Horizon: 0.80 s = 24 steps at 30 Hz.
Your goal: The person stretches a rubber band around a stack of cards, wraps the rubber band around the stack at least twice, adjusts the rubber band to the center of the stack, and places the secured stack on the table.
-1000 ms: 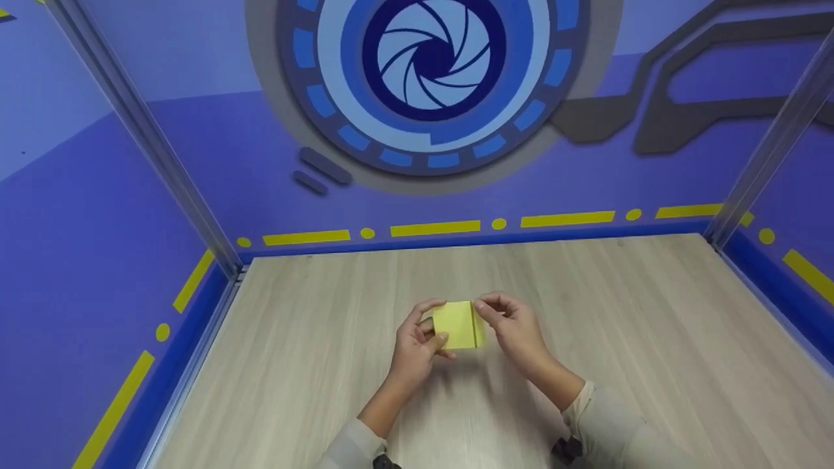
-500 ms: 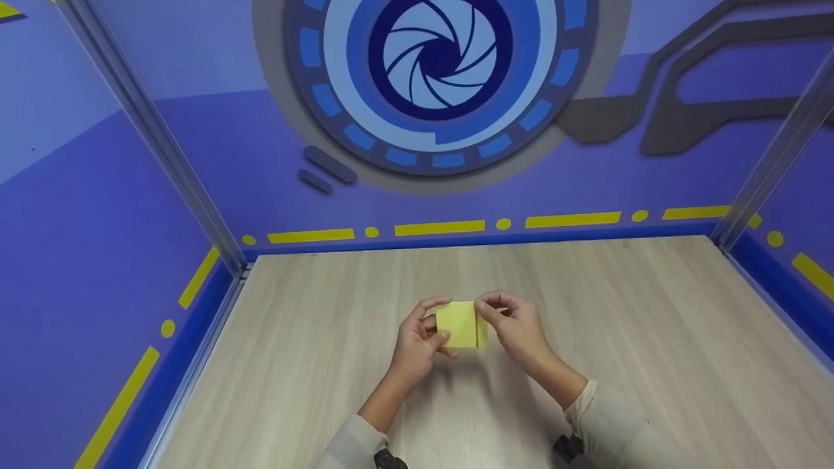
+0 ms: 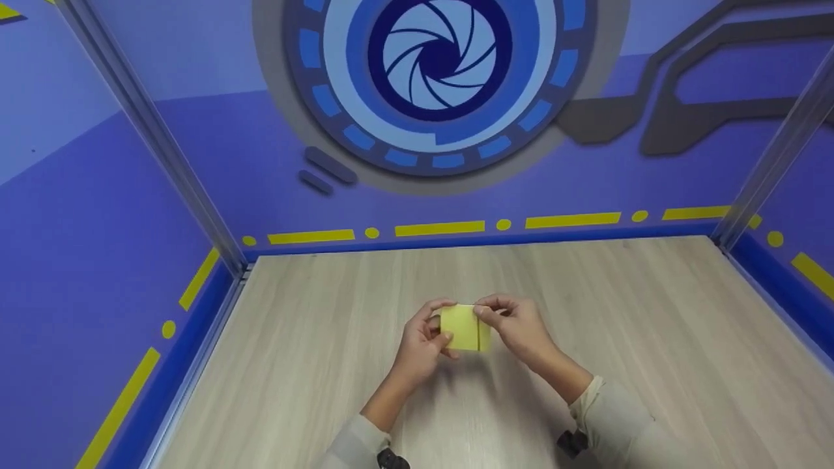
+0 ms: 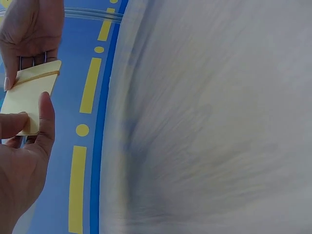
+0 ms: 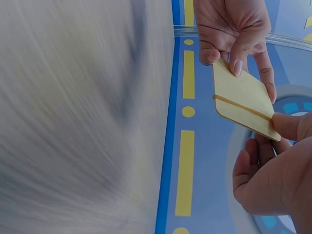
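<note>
A small square yellow notepad is held up over the table between both hands, with a narrow elastic band running across it near its right edge. My left hand grips the pad's left side, thumb on the front face and a finger along the top edge. At the upper right corner, my right hand pinches the pad beside the band between thumb and forefinger. The left wrist view shows the pad's face gripped from both ends. In the right wrist view the band looks brownish and lies nearer the right hand.
A pale wood-grain table spreads beneath the hands. Blue printed panels with yellow dashes enclose its back and sides, joined by metal corner posts. Dark straps sit at the wrists, by the light sleeves.
The pad and left hand have shifted slightly right. The right thumb now overlaps the pad's upper right corner at the band; half a second ago it was closer to the edge.
</note>
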Motion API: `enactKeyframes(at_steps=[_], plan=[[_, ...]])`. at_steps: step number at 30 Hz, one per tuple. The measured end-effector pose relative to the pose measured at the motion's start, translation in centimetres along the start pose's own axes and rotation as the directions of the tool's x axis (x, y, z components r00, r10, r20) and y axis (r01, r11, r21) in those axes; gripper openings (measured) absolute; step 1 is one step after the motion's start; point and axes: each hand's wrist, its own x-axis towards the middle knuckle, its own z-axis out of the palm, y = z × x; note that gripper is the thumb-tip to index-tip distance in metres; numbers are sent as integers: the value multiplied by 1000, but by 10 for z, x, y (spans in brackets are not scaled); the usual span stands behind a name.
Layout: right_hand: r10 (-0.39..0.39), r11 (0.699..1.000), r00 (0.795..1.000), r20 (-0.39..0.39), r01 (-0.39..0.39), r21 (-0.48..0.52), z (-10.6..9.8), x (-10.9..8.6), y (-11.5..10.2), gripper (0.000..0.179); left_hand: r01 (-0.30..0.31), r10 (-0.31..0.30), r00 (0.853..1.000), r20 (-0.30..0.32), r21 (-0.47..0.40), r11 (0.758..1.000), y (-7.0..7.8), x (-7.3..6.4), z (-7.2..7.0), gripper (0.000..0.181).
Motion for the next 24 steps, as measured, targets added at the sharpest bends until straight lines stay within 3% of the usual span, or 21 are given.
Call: enactKeyframes(at_steps=[9, 18, 24], plan=[[27, 999, 999, 30, -28, 26, -1, 2, 6, 13, -7, 7, 1000, -12, -6, 1000, 4, -1, -4, 55], [62, 998, 986, 157, -64, 13, -5, -5, 16, 19, -24, 21, 999, -48, -50, 998, 5, 4, -4, 57], [52, 999, 980, 194, -53, 1, -6, -5, 19, 20, -38, 32, 996, -87, -64, 997, 7, 8, -5, 58]])
